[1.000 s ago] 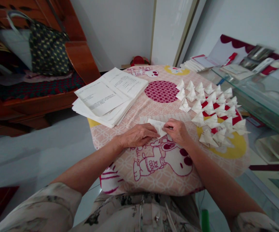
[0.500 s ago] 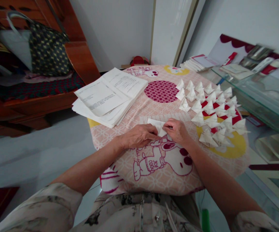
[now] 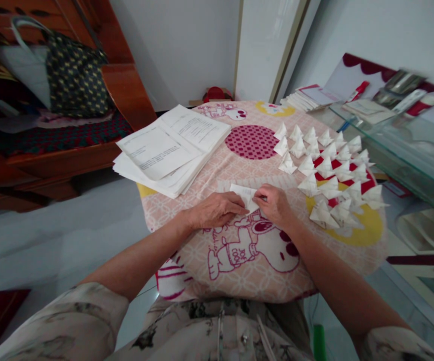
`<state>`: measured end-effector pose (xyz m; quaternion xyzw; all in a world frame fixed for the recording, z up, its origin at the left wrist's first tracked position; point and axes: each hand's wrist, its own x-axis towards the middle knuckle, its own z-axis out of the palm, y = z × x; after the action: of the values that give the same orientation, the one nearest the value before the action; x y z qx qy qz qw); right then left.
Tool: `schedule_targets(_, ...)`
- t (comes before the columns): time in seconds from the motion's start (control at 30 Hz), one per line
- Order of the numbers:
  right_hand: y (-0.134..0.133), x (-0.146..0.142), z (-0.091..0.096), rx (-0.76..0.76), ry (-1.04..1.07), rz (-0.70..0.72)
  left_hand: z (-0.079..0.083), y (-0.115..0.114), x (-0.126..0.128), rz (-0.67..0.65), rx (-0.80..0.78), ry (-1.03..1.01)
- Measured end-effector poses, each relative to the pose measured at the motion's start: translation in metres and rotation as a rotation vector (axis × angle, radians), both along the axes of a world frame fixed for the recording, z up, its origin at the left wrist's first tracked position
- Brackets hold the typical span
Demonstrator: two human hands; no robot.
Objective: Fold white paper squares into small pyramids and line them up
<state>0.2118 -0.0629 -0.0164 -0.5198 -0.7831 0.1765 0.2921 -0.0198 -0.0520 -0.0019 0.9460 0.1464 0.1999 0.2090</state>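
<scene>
A small folded sheet of white paper (image 3: 247, 196) lies on the cloth-covered table between my hands. My left hand (image 3: 219, 210) rests on its left edge, fingers together and pressing the paper down. At its right side, my right hand (image 3: 273, 203) pinches the edge between thumb and curled fingers. Over on the right of the table stand several rows of folded paper pieces (image 3: 324, 165) with pointed tips. A stack of printed sheets (image 3: 172, 145) lies at the far left of the table.
The pink patterned tablecloth (image 3: 187, 250) covers the table. Beyond its right side is a glass shelf (image 3: 401, 150) holding metal cups and papers. A wooden bench (image 3: 123, 95) with a dark patterned bag (image 3: 76, 75) stands to the left.
My left hand's fingers have flattened slightly over the paper's left edge. The right hand keeps its pinch, and the paper has hardly moved.
</scene>
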Motion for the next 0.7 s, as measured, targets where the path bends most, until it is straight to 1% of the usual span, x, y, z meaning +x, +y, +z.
schedule_targets(0.17, -0.0003, -0.0008, 0.0012, -0.003, -0.009, -0.010, -0.0016, 0.0003, -0.0005, 0.012, -0.028, -0.023)
schedule_targets(0.43, -0.0007, -0.0016, 0.0020, -0.014, -0.022, -0.016, -0.0004, -0.0024, 0.0014, -0.003, 0.075, 0.048)
schedule_targets(0.53, 0.0001, -0.0009, 0.0013, -0.009, -0.032, -0.012, -0.0012, -0.0029, 0.0018, 0.000, 0.087, 0.075)
schedule_targets(0.7, 0.0011, 0.0012, 0.0013, -0.006, -0.028, 0.018, -0.0040, -0.0008, 0.0007, -0.002, 0.088, 0.044)
